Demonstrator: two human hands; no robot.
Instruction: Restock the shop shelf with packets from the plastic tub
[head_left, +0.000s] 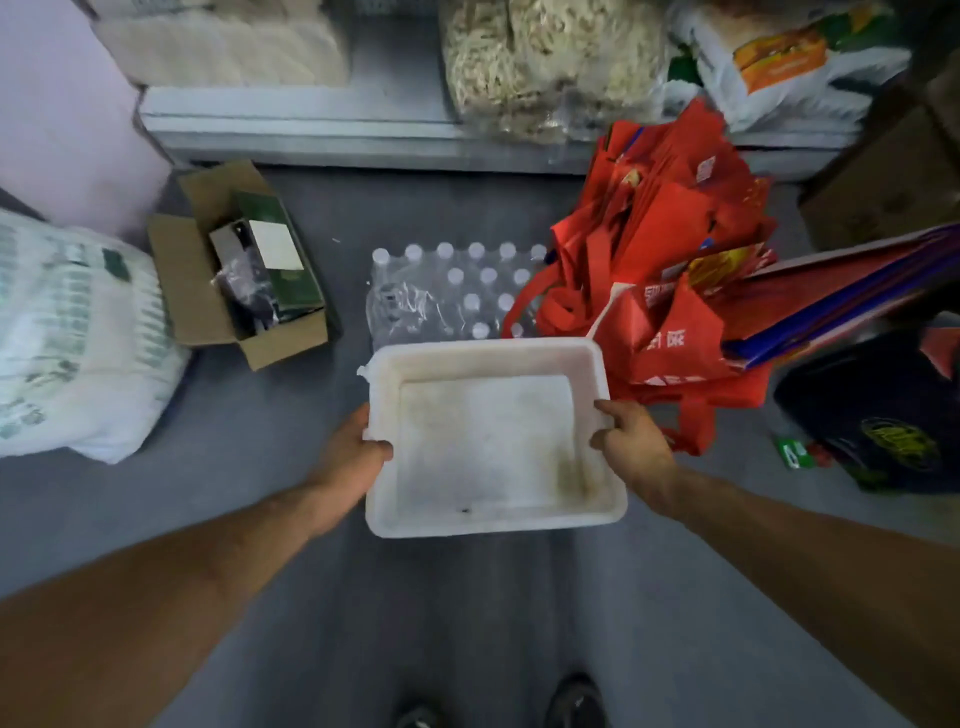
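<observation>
Nearest the lens, two bare forearms (156, 597), stretched forward from the bottom corners to the white plastic tub (488, 349). Holds the tub above the grey floor (467, 623) with both hands: left hand (353, 452) clamped on the tub's left rim, thumb hooked over the edge and into the tub; right hand (634, 441) clamped on the tub's right rim, thumb likewise over the edge, remaining fingers mostly hidden under the tub. Shows, inside the tub, a bare, stained bottom with a brownish smear toward the near right corner.

Below the tub, at the bottom edge, two dark shoes (574, 701). Just beyond the tub's far rim, a shrink-wrapped pack of bottles (452, 286) with white caps, standing on the floor. Beyond and right of the tub, close beside its far right corner, a heap of red bags (665, 249); farther right, a dark bag (872, 415). Beyond and left of the tub, an open cardboard box (239, 270) with dark and green contents; farther left, a large white sack (72, 332) with green print.

Well beyond the tub, past the bottles, the shop shelf (311, 130), carrying packets (545, 67) of pale noodles, with white packets to the left and a white bag with an orange label to the right.
</observation>
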